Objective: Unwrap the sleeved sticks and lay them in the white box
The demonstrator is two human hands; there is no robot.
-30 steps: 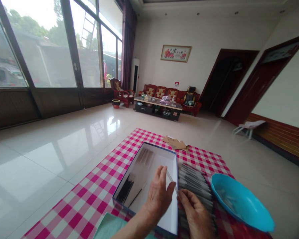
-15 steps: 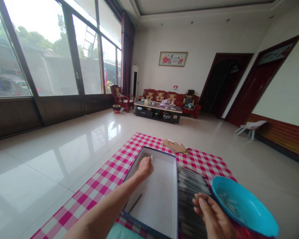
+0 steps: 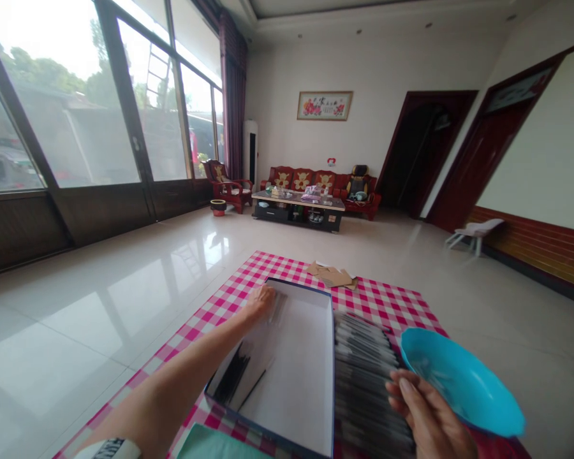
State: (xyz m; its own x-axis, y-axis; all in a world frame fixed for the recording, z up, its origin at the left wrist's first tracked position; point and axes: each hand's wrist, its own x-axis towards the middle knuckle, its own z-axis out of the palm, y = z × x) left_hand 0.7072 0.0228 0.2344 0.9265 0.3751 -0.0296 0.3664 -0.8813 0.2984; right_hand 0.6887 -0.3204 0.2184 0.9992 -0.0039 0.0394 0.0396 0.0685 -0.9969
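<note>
My left hand (image 3: 261,303) is curled at the far left corner of a shallow white-lined box (image 3: 301,357) with a dark blue rim. Beside its fingers lie thin clear sticks (image 3: 280,306), blurred. Whatever the hand holds is hidden. Thin black sticks (image 3: 236,373), like pen refills, are bunched in the near left of the box, with one dark stick (image 3: 253,387) lying apart. My right hand (image 3: 428,408) has thumb and fingers pinched together above a row of pen-like sticks (image 3: 366,363); what is between the fingertips is too small to make out.
A blue plastic bowl (image 3: 488,389) with small clear pieces stands at the right. Cardboard pieces (image 3: 332,275) lie beyond the box on the pink checked cloth (image 3: 210,312). A pale green item (image 3: 215,443) is at the near edge. Farther off are a coffee table (image 3: 296,207) and a small stool (image 3: 476,233).
My left hand has moved left to the side of the box, uncovering the clear sticks and the black bunch. My right hand stays pinched over the row. The whole view has shifted slightly.
</note>
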